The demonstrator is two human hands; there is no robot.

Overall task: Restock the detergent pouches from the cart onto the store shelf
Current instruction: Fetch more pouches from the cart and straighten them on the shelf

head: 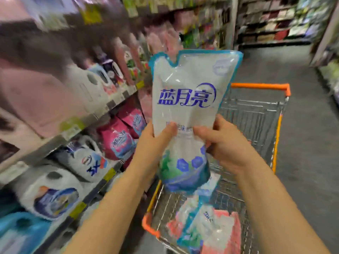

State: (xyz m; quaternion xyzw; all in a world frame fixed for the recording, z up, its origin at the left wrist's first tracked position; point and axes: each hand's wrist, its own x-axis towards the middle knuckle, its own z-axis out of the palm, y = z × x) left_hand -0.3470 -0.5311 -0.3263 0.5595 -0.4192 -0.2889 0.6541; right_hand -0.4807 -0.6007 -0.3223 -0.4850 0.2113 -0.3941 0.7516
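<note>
— One detergent pouch (185, 99), white and blue: where?
— Upright above the cart (256, 86), beside the shelf (77, 125); left hand (152, 143) and right hand (225, 145) each grip its middle, thumbs in front.
— Cart contents?
— More pouches (200, 228), blue and pink, lying flat in the basket.

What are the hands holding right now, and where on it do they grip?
One detergent pouch, upright: left hand and right hand grip its opposite edges just below mid-height.
</note>
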